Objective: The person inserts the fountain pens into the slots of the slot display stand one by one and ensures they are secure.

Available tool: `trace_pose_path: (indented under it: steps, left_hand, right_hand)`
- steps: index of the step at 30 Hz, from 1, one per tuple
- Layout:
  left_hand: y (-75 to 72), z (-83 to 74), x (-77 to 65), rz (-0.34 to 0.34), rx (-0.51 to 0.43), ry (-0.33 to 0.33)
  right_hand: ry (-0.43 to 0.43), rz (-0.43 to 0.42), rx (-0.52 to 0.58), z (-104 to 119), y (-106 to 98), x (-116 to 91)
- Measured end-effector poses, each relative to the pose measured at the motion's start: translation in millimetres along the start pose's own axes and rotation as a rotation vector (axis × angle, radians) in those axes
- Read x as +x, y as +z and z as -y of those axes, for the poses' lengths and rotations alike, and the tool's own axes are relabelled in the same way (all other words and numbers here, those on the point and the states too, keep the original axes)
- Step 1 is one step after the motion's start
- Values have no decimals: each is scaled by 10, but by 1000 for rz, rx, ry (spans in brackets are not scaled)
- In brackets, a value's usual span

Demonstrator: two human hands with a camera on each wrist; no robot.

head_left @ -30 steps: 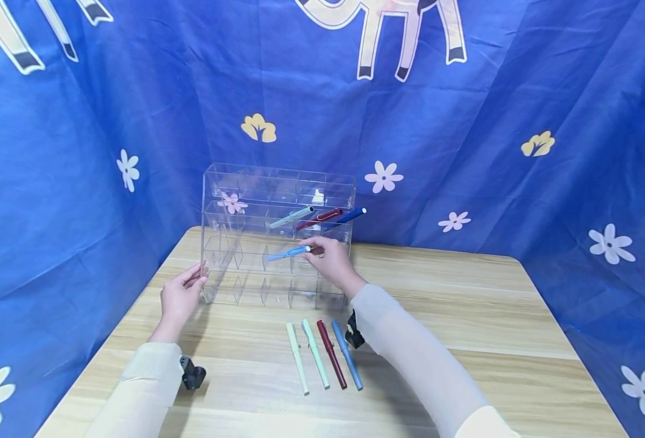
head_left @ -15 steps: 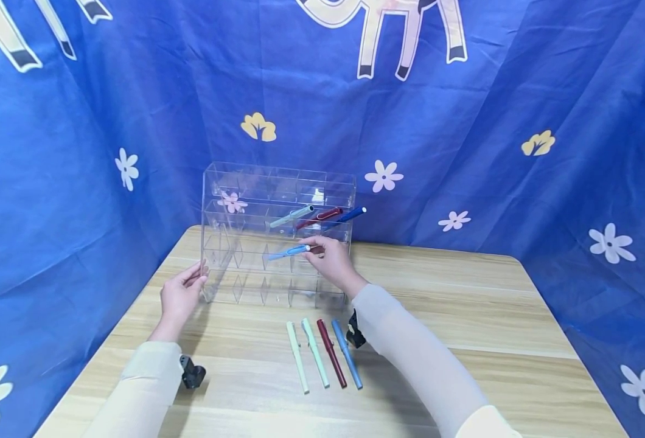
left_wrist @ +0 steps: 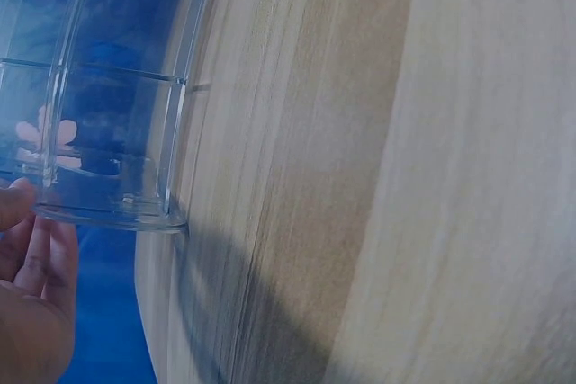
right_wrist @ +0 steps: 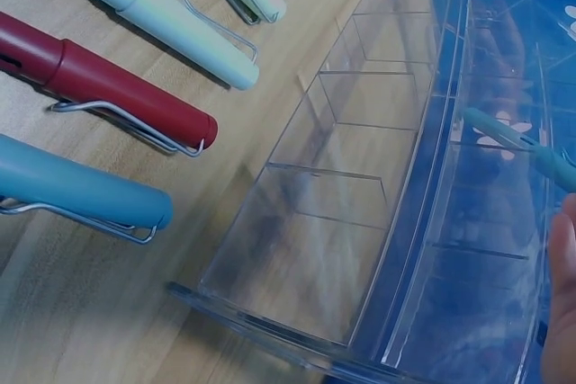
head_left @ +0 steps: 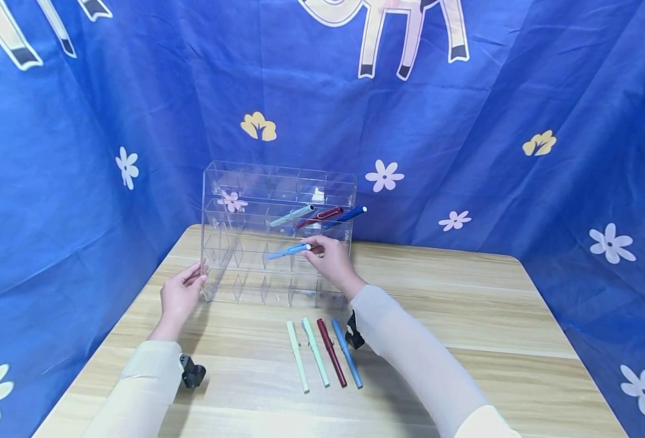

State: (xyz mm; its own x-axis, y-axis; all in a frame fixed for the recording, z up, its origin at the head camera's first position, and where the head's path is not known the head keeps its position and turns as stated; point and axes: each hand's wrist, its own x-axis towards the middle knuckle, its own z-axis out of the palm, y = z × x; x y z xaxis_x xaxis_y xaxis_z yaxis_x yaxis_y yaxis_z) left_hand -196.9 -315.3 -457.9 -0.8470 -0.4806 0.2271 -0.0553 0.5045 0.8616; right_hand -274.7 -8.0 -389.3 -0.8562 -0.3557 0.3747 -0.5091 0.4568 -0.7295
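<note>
A clear acrylic pen rack [head_left: 221, 240] with tiered, divided rows stands upright on the table. My left hand [head_left: 182, 295] grips its left side panel, thumb on one face and fingers on the other, as the left wrist view shows. A light blue pen [head_left: 288, 251] is pinched in my right hand [head_left: 330, 261], slanting down leftward over the second row from the bottom. Higher up, a pale green pen [head_left: 292, 216], a dark red pen [head_left: 319, 217] and a dark blue pen [head_left: 347, 216] lean in separate compartments.
In front of the rack, a cream-green pen [head_left: 297, 358], a mint pen [head_left: 315, 353], a maroon pen [head_left: 331, 353] and a blue pen [head_left: 347, 354] lie side by side on the wooden table [head_left: 465, 316]. A blue patterned curtain [head_left: 311, 134] surrounds it.
</note>
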Motion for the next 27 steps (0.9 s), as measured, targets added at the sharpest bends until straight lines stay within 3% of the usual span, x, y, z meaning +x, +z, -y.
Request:
trace_pose_path:
  steps: [8,14,20,27]
  left_hand:
    - [-1,-15,-5,6,-27,-12]
    - [-5,-18,-12,10,-6,-1]
    - [4,-7,-21,-9,12,24]
    - [-1,-6,-8,-2,24,24]
  right_hand:
    - [31,16,32,3,-3,-11]
    - [57,48,120,-13,-67,-51]
    - [7,34,206,-110,-250,-124]
    - [-40,-21,217,-310,-453,-316]
